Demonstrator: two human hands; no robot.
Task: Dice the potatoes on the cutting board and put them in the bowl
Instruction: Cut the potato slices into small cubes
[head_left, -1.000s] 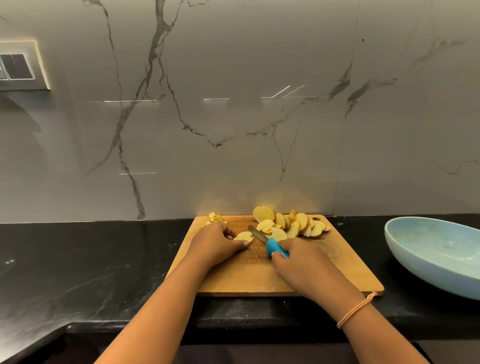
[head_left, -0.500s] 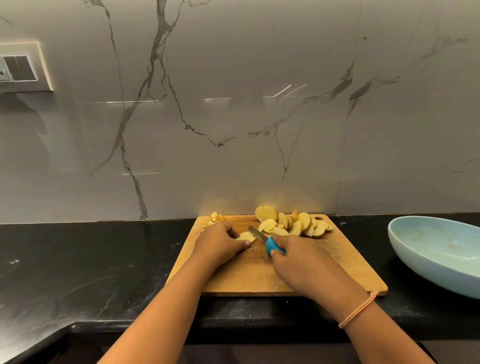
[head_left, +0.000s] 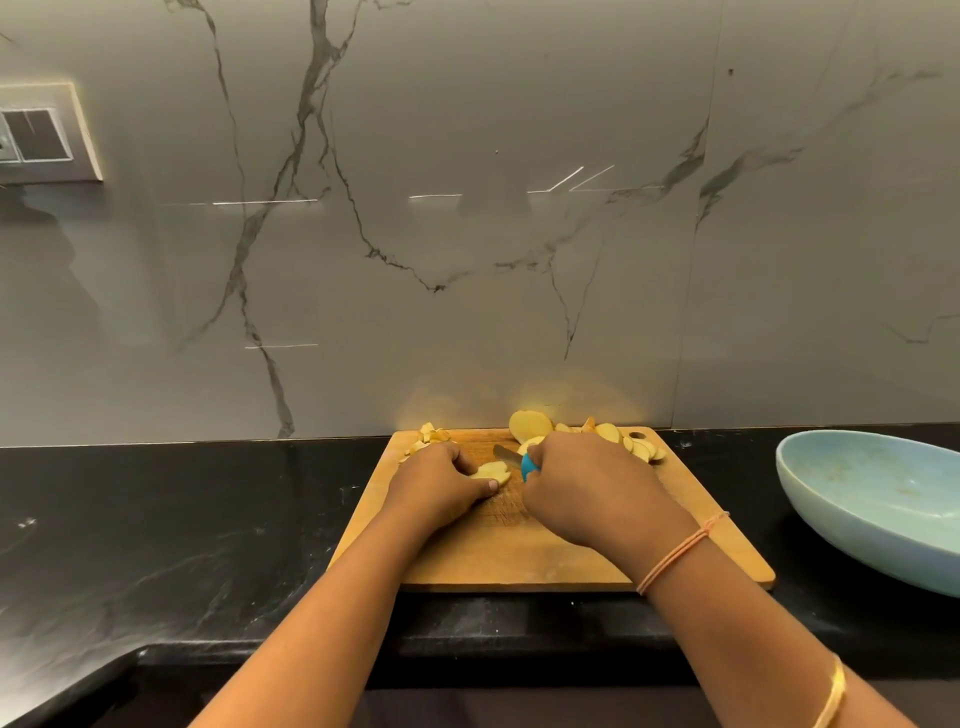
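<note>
Here left hand (head_left: 441, 486) holds slice (head_left: 488, 471), right hand (head_left: 587, 488) knife (head_left: 528, 464).

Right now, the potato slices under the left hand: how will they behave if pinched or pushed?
Probably stiff, not floppy: the potato slices under the left hand keep flat faces. Unlikely to roll, since they lie flat on the cutting board. With the knife beside them, the faces are likely fresh-cut and slick, so stacked ones may slide apart when pushed.

Cut by right edge: bowl (head_left: 878, 514). Mostly hidden in right hand (head_left: 587, 488): knife (head_left: 529, 466). Behind it, partly covered: potato slices (head_left: 608, 432). Half under left hand (head_left: 441, 483): potato piece (head_left: 488, 471). Cropped at left edge: switch plate (head_left: 47, 135).
</note>
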